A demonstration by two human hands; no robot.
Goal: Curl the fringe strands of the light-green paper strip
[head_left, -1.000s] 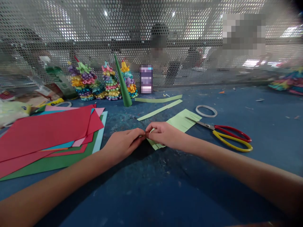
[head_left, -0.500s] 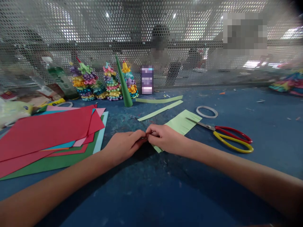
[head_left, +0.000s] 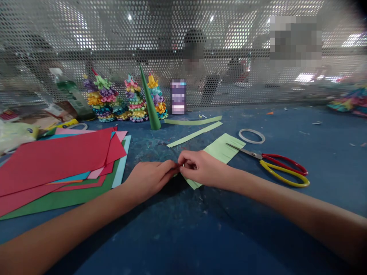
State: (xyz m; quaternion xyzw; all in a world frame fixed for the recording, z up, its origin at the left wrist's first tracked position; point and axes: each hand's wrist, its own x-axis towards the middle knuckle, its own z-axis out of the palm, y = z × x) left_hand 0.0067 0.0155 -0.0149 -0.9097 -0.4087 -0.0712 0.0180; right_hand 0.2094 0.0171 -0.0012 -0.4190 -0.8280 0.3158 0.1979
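In front of me my left hand (head_left: 151,175) and my right hand (head_left: 205,166) meet fingertip to fingertip, both closed in a pinch. Between them is the near end of a light green sheet of paper (head_left: 222,149) with slits cut along it. Its pinched part is mostly hidden behind my fingers. The sheet runs under my right hand toward the back right. Scissors (head_left: 254,154) with one red and one yellow handle lie at right, blade tips over the paper. Behind my hands are two light green paper strips, one nearer (head_left: 195,134) and one farther (head_left: 193,122).
A stack of coloured paper (head_left: 60,156) lies left. A green paper cone (head_left: 150,103) stands near colourful paper-flower trees (head_left: 137,101), a bottle (head_left: 71,95) and a blurred upright screen (head_left: 178,97). A tape ring (head_left: 251,136) lies right. A perforated metal panel (head_left: 243,42) borders the back.
My right hand's fingers have curled a little differently at the paper's end. The paper and scissors sit slightly farther right in view. My left hand has barely moved.
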